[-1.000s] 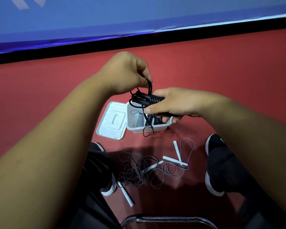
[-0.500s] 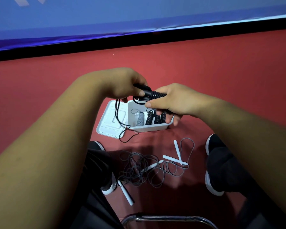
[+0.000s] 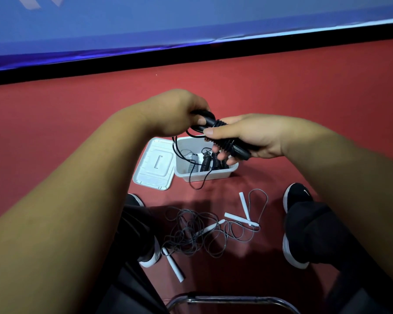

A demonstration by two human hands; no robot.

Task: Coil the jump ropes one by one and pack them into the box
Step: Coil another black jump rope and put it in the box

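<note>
Black jump rope (image 3: 227, 144) held above white box (image 3: 221, 174); right hand (image 3: 254, 137) grips coiled handles; left hand (image 3: 175, 114) apparently pinches loose cord; grey ropes (image 3: 195, 234) tangled on near floor.

Red floor (image 3: 281, 87) bears box (image 3: 213, 175), lid (image 3: 154, 164), tangled white-handled ropes (image 3: 197, 232).

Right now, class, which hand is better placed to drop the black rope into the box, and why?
Right, probably. The right hand grips the coiled rope and appears to be just above the open box. The left hand holds only the loose cord, which dangles over the box's edge.
</note>
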